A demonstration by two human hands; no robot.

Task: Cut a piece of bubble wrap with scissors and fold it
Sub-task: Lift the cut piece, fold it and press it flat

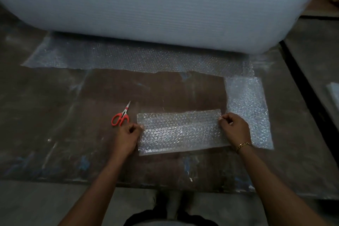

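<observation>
Starting at far left and spanning the whole far side: a big roll of bubble wrap, with its loose end lying flat on the counter, ragged along the near edge.

Nearer, left of centre: red-handled scissors, laid flat, blades together, tips pointing far, touched by nothing.

Just right of them: the left grip, fingers curled, pinching the left edge of the cut piece.

Flat on the counter between the 2 grips: that piece, crossed lengthwise by a brighter band. Probably a crease or an overlap, but hard to tell through clear film.

At its far right corner: the right grip, closed in a pinch on the edge, with a gold bracelet at the wrist.

Just right of that grip: another flat sheet of wrap. Unclear whether joined to the loose end.

Judging by scissors set aside and a separate piece held: cutting done, folding in hand. Next, probably:
- Lift 1 long edge with both pinches level.
- Carry it over to meet the opposite edge and square the corners.
- Press along the fold.

Worth keeping even tension against slipping and spring-back.
</observation>
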